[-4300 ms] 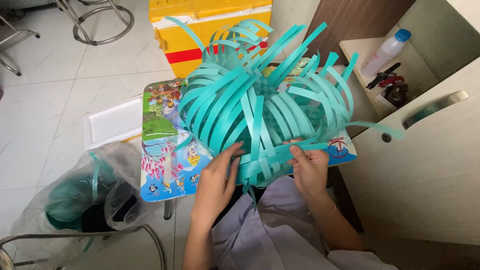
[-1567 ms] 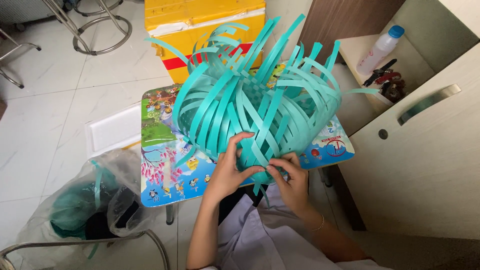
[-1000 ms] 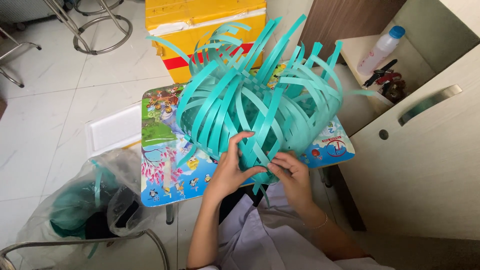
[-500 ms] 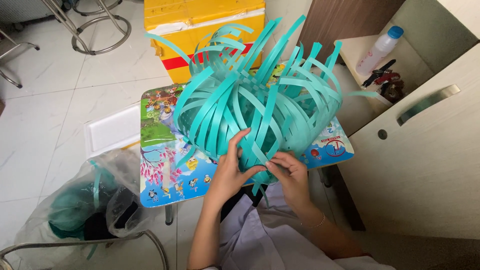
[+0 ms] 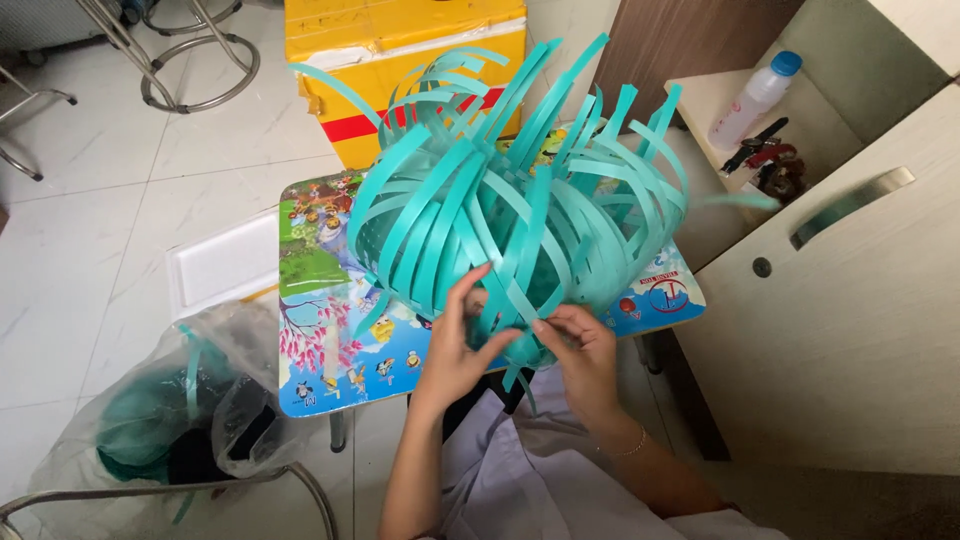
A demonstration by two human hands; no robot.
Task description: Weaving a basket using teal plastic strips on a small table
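Note:
A big rounded ball of looped teal paper strips stands on a small table with a colourful cartoon top. My left hand presses against the ball's near underside, fingers spread over the strips. My right hand pinches a teal strip at the ball's lower front edge, thumb and forefinger closed on it. Loose strip ends stick up and out at the top. The ball hides the middle of the table.
A yellow box with a red stripe sits behind the table. A clear plastic bag with teal scraps lies at the left, by a white tray. A beige cabinet stands right, a plastic bottle on its shelf. Chair legs upper left.
The ball has turned slightly and both hands have shifted along its lower front. My right hand has moved closer to the left and now pinches a strip.

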